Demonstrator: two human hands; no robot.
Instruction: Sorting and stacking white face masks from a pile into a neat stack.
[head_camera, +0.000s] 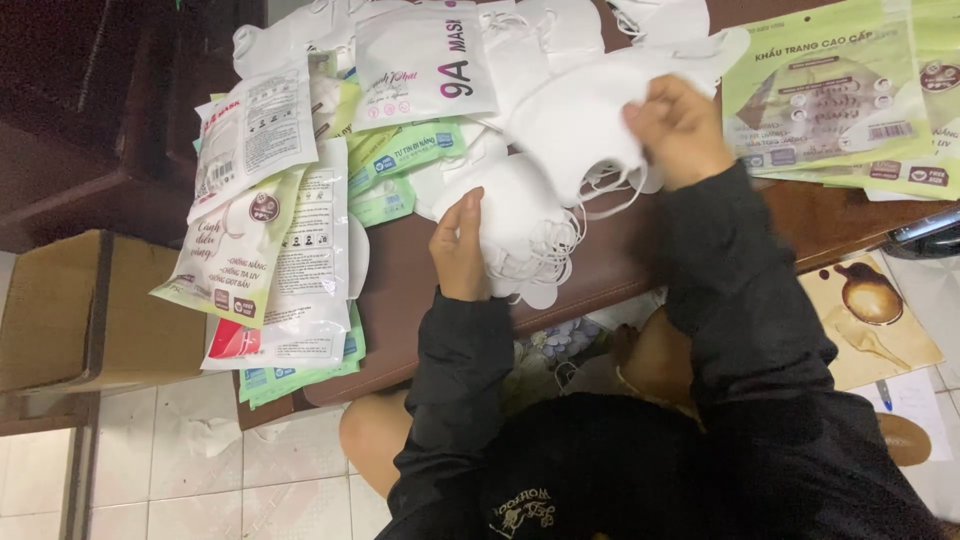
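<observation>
Left hand (460, 248) rests on the near edge of a stack of white face masks (520, 225), fingers curled and pressing down, thumb side up; looks like it steadies the stack so the ear loops (560, 245) don't drag it apart; whether it pinches anything I cannot tell. Right hand (680, 128) is closed around the upper corner of a single white mask (575, 125), fingers bunched on the fabric, lifting or peeling it off the heap; mask sits between both hands, just above the stack, over the brown table (420, 300). Both sleeves are black. Left of the stack lies a fanned pile of flat empty mask pouches (270, 250), white and pale green, overlapping, hanging past the table edge; more loose white masks and a white pouch (425, 60) at the far side; green-and-white printed pouches (830, 100) to the right, well apart from the hands. A cardboard box (70, 310) stands on the tiled floor beside the table; a pen (885, 395) on paper lower right.
</observation>
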